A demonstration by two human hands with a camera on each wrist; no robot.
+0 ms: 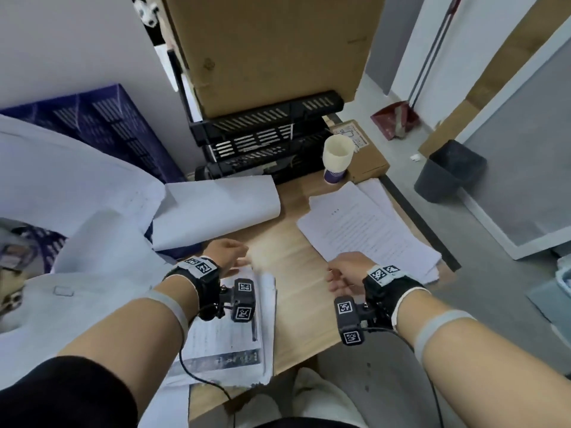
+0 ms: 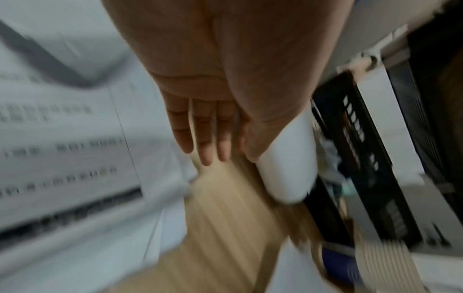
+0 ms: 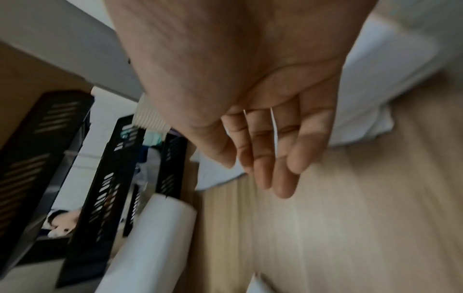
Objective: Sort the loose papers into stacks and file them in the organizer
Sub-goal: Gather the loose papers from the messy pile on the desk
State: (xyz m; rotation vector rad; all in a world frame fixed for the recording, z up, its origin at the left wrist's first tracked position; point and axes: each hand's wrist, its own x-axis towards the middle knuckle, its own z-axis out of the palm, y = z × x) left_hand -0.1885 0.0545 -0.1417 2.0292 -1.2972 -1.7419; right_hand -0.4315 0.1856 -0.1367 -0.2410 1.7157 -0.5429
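The black stacked tray organizer stands at the back of the wooden desk. A printed paper stack lies at the near left, with my left hand over its far edge, fingers straight and holding nothing. A second paper stack lies at the right. My right hand hovers by its near left corner, fingers relaxed and empty. A curled sheet lies in front of the organizer. The left wrist view shows the left hand above the printed stack. The right wrist view shows the right hand above bare wood.
A large cardboard box sits on top of the organizer. Stacked paper cups and a small carton stand at the back right. A blue crate and big loose sheets fill the left. A dark bin stands on the floor.
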